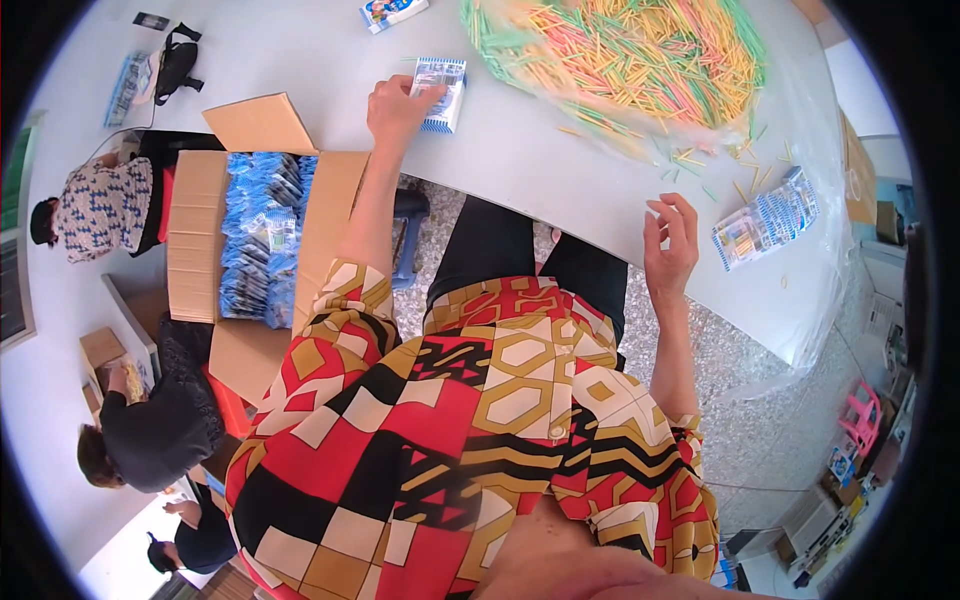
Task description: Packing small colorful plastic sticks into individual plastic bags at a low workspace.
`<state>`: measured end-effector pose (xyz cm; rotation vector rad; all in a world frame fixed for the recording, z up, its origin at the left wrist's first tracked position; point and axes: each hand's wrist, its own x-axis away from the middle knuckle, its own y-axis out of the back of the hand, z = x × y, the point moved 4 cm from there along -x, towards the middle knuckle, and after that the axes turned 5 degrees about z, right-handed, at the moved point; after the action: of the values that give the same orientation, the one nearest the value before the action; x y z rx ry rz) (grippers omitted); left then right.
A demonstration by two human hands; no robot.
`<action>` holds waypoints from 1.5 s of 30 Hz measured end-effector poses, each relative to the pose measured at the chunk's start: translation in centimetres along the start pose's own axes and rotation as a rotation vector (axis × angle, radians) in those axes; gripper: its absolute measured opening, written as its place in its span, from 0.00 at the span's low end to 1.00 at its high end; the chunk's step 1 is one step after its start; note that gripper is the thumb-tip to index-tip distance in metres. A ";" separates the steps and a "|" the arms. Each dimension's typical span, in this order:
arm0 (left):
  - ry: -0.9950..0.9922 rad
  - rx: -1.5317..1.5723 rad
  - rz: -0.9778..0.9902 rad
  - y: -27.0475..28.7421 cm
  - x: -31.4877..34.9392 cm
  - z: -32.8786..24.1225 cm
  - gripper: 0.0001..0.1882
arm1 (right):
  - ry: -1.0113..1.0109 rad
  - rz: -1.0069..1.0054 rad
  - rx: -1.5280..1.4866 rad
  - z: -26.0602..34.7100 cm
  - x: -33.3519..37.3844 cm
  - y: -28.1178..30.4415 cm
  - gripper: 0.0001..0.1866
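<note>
My left hand (397, 108) reaches out over the white table (520, 150) and its fingers rest on a small blue-and-white packet (441, 92) lying flat there. My right hand (672, 240) hovers at the table's near edge, fingers loosely curled and apart, holding nothing. A big heap of thin yellow, green and orange sticks (640, 55) lies on clear plastic at the far side. A stack of blue-and-white packets (765, 218) sits to the right of my right hand.
An open cardboard box (195, 235) full of blue packets stands to my left. Another small packet (392, 12) lies at the far edge. A black bag (172, 66) rests at the far left. Other people sit at the left. Loose sticks (720, 165) scatter near the heap.
</note>
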<state>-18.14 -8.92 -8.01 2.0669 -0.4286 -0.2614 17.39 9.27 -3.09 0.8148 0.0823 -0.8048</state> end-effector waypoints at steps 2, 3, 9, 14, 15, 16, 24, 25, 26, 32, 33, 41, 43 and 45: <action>-0.002 0.098 -0.012 -0.1 0.3 -0.2 0.30 | 0.004 0.015 0.012 -0.3 0.3 -0.3 0.09; 0.001 0.098 -0.012 -0.2 0.6 -0.3 0.30 | 0.007 0.029 0.021 -0.4 0.4 -0.4 0.08; -0.147 -0.031 -0.294 0.2 1.9 -1.6 0.23 | -0.009 0.056 0.006 -0.2 0.4 -0.7 0.08; -0.256 -0.094 -0.417 0.4 2.7 -2.5 0.22 | 0.005 0.055 -0.008 0.0 0.2 -0.7 0.08; -0.259 -0.095 -0.416 0.4 2.8 -2.7 0.22 | 0.015 0.050 0.000 0.1 0.2 -0.7 0.08; -0.262 -0.111 -0.464 0.5 3.0 -3.0 0.20 | 0.013 0.047 -0.001 0.0 0.2 -0.8 0.08; -0.403 -0.071 -0.418 1.2 2.5 -3.8 0.17 | -0.027 0.077 -0.043 -0.4 0.3 -0.7 0.06; -0.309 0.071 -0.264 1.7 2.2 -4.0 0.16 | -0.037 0.068 -0.038 -0.6 0.2 -0.6 0.06; -0.213 0.208 -0.106 2.0 2.4 -4.4 0.14 | -0.084 0.094 -0.100 -0.8 0.0 -0.6 0.06; -0.311 1.212 0.333 2.0 7.0 -12.0 0.09 | -0.272 0.253 -0.759 0.2 -4.6 -2.7 0.11; -0.307 1.217 0.355 1.6 7.9 -12.6 0.13 | -0.215 0.258 -0.749 1.1 -5.4 -3.5 0.11; -0.078 1.485 0.635 -1.1 11.6 -16.0 0.14 | -0.085 0.440 -0.554 3.2 -5.9 -4.2 0.12; -0.089 1.598 0.991 -1.8 12.4 -17.3 0.16 | -0.106 0.442 -0.559 2.4 -5.4 -4.3 0.12; -0.155 1.545 1.037 -1.7 12.7 -17.8 0.18 | -0.126 0.440 -0.562 1.8 -5.0 -4.3 0.13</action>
<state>0.13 0.72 -0.68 2.7731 -2.1957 0.7976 10.57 9.30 -2.72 0.2304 0.0127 -0.3792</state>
